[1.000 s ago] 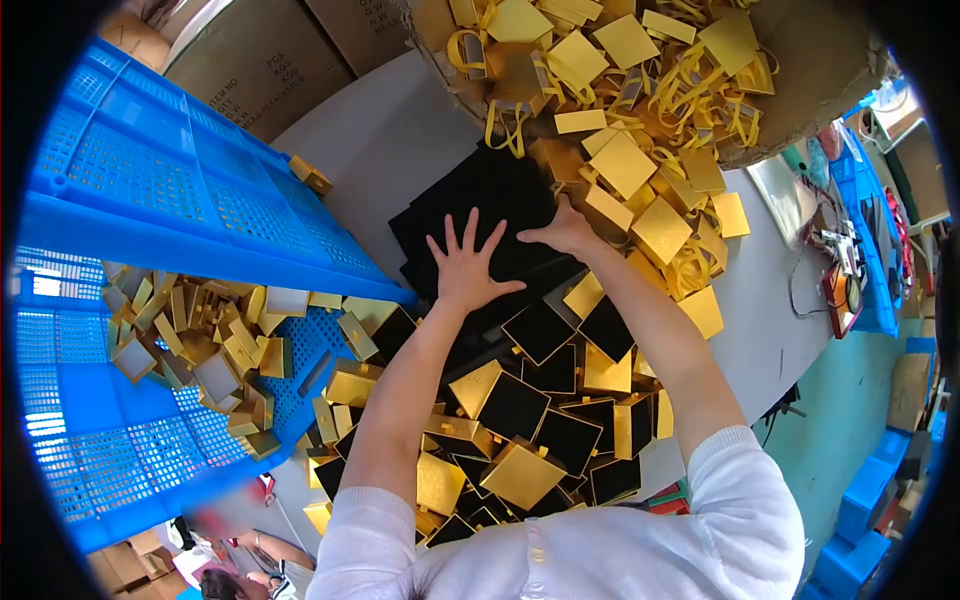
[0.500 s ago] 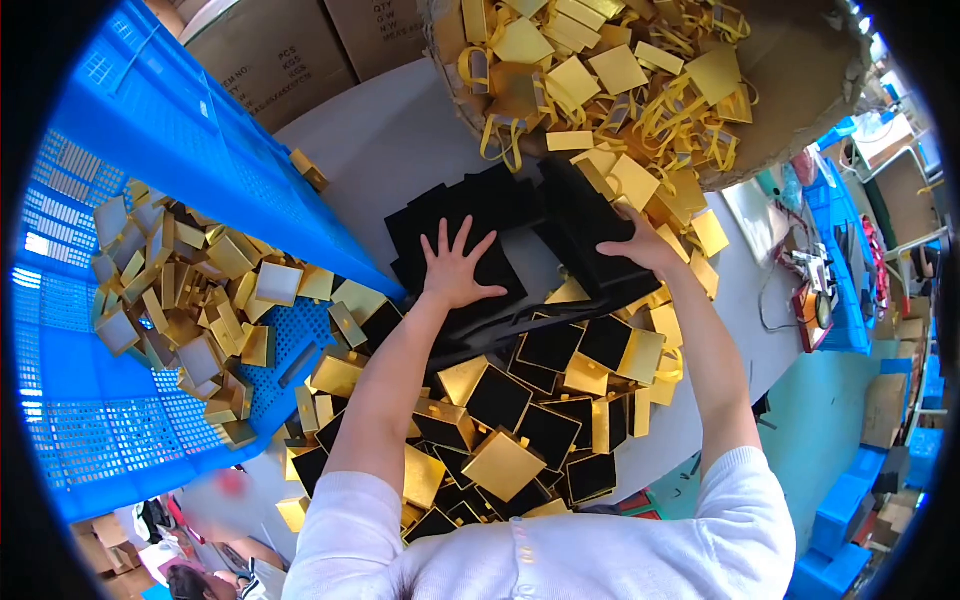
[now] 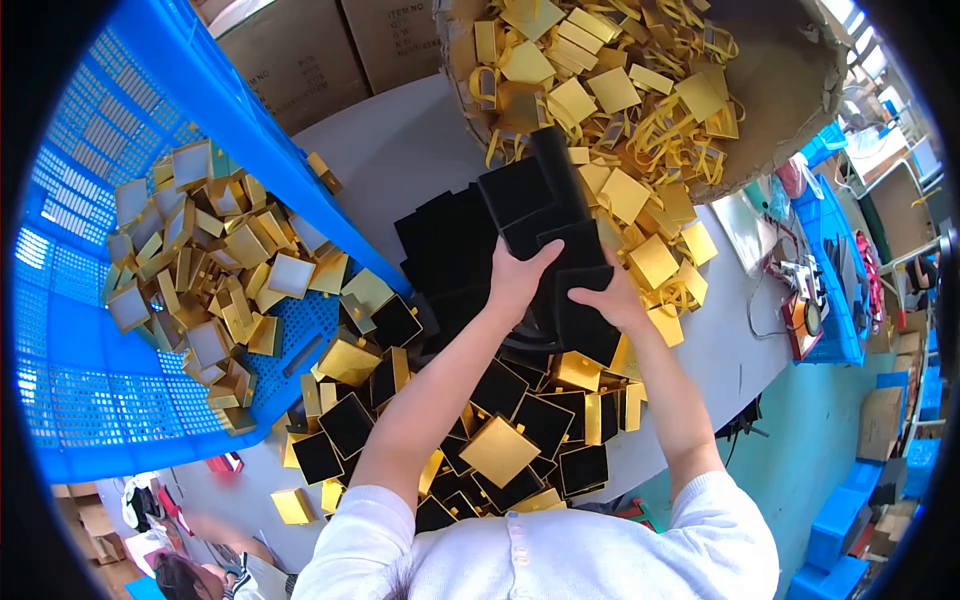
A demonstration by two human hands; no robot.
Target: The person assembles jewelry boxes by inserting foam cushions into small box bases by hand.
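Note:
My left hand (image 3: 522,280) and my right hand (image 3: 612,298) grip a bundle of black velvety pads (image 3: 530,195) from both sides, thumbs on top. The pads look like soft box inserts, and the bundle leans over the pile. More flat black pads (image 3: 440,240) lie beneath and to the left, beside my left hand. Close to my forearms are many small gold boxes (image 3: 502,450), several with black linings. My fingertips are partly hidden behind the bundle.
A blue plastic crate (image 3: 130,420) at the left holds gold box parts with pale insides. A large cardboard carton (image 3: 790,120) at the back right holds gold pieces with yellow ribbons. Printed cartons (image 3: 300,70) stand behind the grey table (image 3: 370,140). Another person (image 3: 190,575) is at lower left.
My left hand has moved right from lying spread on the flat pads to the bundle. Both hands now hold the bundle, which has shifted left and stands more upright.

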